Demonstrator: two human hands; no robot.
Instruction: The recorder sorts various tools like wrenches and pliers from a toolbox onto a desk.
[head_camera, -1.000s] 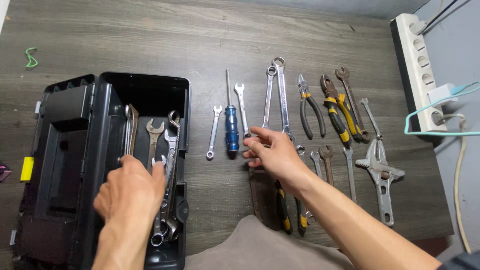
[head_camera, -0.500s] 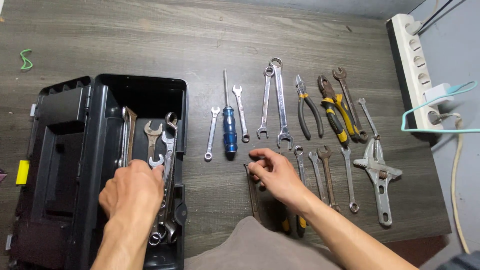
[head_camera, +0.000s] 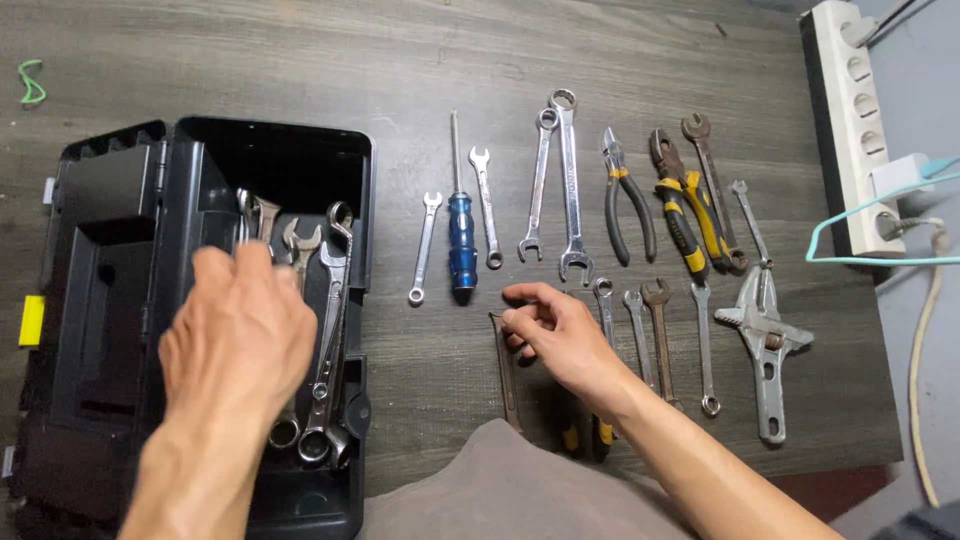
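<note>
My left hand (head_camera: 235, 330) hovers over the open black toolbox (head_camera: 365, 200), fingers spread and reaching onto the several steel wrenches (head_camera: 335, 280) lying inside it. My right hand (head_camera: 555, 330) rests on the dark wooden table, its fingers curled on the upper end of a dark flat wrench (head_camera: 508, 385) that lies on the tabletop. Yellow-and-black tool handles (head_camera: 570, 438) stick out from under my right wrist.
Tools lie in rows on the table: small wrenches, a blue-handled screwdriver (head_camera: 460, 250), black pliers (head_camera: 625, 210), yellow-handled pliers (head_camera: 685, 225), a large adjustable wrench (head_camera: 765, 350). A white power strip (head_camera: 850, 120) lies at the right edge, a green band (head_camera: 30, 82) far left.
My left hand has moved up the box and spread its fingers over the wrenches. My right hand pulled back from the upper row to the dark wrench.
</note>
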